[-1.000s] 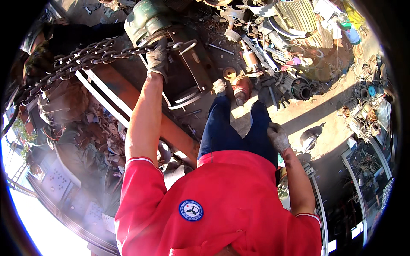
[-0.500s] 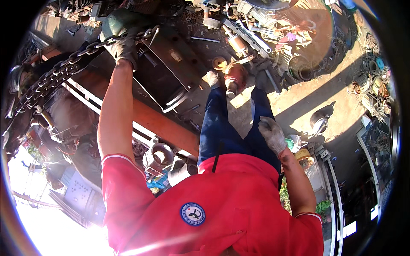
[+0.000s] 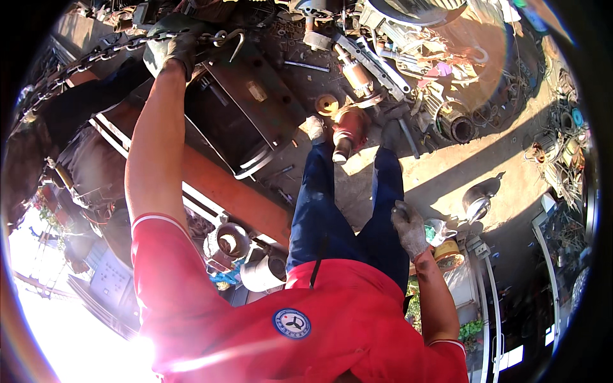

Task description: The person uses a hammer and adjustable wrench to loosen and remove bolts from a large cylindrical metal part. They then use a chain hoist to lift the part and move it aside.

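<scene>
My left hand (image 3: 171, 52), in a grey work glove, is closed round a heavy steel chain (image 3: 96, 59) at the upper left. The chain runs off toward the left rim, and a metal hook (image 3: 237, 43) sticks out at its end, right of my fist. Behind the glove shows a dull green rounded object (image 3: 175, 24), its kind unclear. Just below the hook lies a dark, open-sided steel box frame (image 3: 246, 89). My right hand (image 3: 408, 228), also gloved, hangs by my right thigh with its fingers curled in. Nothing shows in it.
A rusty red motor part (image 3: 350, 126) lies between my feet. An orange beam (image 3: 233, 191) crosses at left. Scrap metal, a rotor (image 3: 354, 75) and a hollow motor housing (image 3: 458, 127) lie ahead. A black-and-silver rounded part (image 3: 477, 201) sits at right.
My left hand has shifted left and up with the chain. Its hanging length now runs higher and flatter, and the hook stands out farther. My right hand has sunk slightly beside my thigh.
</scene>
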A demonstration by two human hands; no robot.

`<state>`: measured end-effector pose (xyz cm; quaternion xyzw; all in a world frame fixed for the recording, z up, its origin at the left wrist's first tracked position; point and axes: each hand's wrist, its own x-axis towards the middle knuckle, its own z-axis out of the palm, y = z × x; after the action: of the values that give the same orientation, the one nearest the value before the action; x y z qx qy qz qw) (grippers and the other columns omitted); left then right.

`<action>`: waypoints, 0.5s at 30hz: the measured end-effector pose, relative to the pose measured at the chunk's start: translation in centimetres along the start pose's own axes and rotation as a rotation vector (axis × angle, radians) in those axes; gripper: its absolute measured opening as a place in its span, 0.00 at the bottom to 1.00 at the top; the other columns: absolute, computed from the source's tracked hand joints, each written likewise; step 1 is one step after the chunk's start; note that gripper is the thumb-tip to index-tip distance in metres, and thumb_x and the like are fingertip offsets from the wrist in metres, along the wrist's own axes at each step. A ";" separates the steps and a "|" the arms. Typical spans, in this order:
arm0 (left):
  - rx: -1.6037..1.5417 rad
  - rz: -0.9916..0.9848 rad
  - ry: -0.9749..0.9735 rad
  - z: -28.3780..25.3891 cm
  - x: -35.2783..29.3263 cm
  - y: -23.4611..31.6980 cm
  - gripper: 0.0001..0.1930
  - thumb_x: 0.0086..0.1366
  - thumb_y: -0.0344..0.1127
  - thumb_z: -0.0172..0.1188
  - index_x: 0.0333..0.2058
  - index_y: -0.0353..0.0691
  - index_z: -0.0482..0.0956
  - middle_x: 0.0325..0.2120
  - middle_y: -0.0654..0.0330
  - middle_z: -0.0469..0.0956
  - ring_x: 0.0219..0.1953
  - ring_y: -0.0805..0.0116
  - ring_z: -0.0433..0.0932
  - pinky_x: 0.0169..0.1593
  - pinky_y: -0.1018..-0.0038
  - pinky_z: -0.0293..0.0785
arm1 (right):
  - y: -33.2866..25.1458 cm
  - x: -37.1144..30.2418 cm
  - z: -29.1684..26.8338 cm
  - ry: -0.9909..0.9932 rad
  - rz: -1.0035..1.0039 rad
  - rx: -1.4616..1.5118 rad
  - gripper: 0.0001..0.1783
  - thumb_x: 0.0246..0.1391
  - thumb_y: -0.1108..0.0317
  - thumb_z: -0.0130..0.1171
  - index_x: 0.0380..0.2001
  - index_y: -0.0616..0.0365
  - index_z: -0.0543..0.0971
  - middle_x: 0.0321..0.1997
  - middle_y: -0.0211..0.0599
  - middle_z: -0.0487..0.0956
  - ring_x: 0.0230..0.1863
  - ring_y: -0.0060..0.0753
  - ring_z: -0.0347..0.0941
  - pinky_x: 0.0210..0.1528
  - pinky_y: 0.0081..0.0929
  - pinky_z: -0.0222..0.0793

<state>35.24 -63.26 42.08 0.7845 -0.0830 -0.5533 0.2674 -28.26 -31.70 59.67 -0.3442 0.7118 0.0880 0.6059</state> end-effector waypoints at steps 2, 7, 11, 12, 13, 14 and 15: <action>-0.062 -0.007 0.002 -0.3 2.6 -1.4 0.13 0.67 0.43 0.66 0.42 0.40 0.81 0.35 0.55 0.83 0.31 0.61 0.85 0.32 0.63 0.86 | -0.8 0.1 0.8 -0.029 0.088 0.108 0.23 0.62 0.64 0.63 0.57 0.65 0.78 0.46 0.47 0.84 0.49 0.37 0.82 0.52 0.32 0.76; -0.062 0.058 0.022 1.7 5.8 -4.2 0.14 0.66 0.43 0.67 0.43 0.40 0.81 0.36 0.56 0.82 0.31 0.61 0.83 0.31 0.61 0.84 | -0.2 0.6 2.5 -0.077 0.073 0.114 0.24 0.63 0.63 0.63 0.58 0.65 0.78 0.43 0.42 0.84 0.41 0.27 0.78 0.48 0.26 0.73; 0.119 0.154 0.039 3.6 7.0 -4.9 0.16 0.66 0.45 0.64 0.44 0.39 0.81 0.36 0.56 0.82 0.33 0.63 0.83 0.35 0.63 0.82 | -0.9 1.3 2.9 -0.105 0.082 0.118 0.25 0.64 0.62 0.61 0.59 0.66 0.76 0.47 0.45 0.84 0.49 0.31 0.80 0.54 0.28 0.74; 0.139 0.156 0.068 4.2 7.8 -5.4 0.15 0.69 0.45 0.60 0.42 0.40 0.82 0.34 0.56 0.82 0.32 0.64 0.82 0.35 0.65 0.80 | -0.7 1.3 3.0 -0.102 0.062 0.122 0.25 0.64 0.62 0.61 0.59 0.66 0.76 0.48 0.46 0.84 0.50 0.33 0.81 0.55 0.28 0.74; 0.164 0.160 0.093 5.1 8.3 -5.8 0.15 0.71 0.46 0.55 0.41 0.40 0.84 0.33 0.56 0.82 0.31 0.65 0.81 0.35 0.66 0.78 | -0.5 1.3 3.1 -0.097 0.042 0.131 0.26 0.64 0.62 0.61 0.60 0.67 0.76 0.49 0.48 0.84 0.51 0.34 0.81 0.56 0.29 0.74; 0.245 0.154 0.063 5.7 8.2 -6.0 0.14 0.72 0.43 0.52 0.43 0.46 0.85 0.36 0.55 0.84 0.38 0.61 0.83 0.41 0.64 0.78 | -0.5 1.4 3.2 -0.096 0.042 0.139 0.25 0.64 0.62 0.61 0.59 0.67 0.76 0.50 0.49 0.84 0.52 0.36 0.81 0.56 0.30 0.74; 0.586 0.356 0.064 5.5 8.8 -6.5 0.11 0.69 0.43 0.57 0.44 0.48 0.83 0.37 0.55 0.83 0.39 0.60 0.83 0.42 0.63 0.78 | -0.5 1.5 3.3 -0.096 0.042 0.148 0.25 0.64 0.63 0.61 0.59 0.67 0.76 0.50 0.50 0.83 0.52 0.38 0.81 0.56 0.31 0.74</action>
<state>32.43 -63.33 30.19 0.8180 -0.3658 -0.4259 0.1254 -25.36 -30.87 57.63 -0.2788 0.6938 0.0644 0.6609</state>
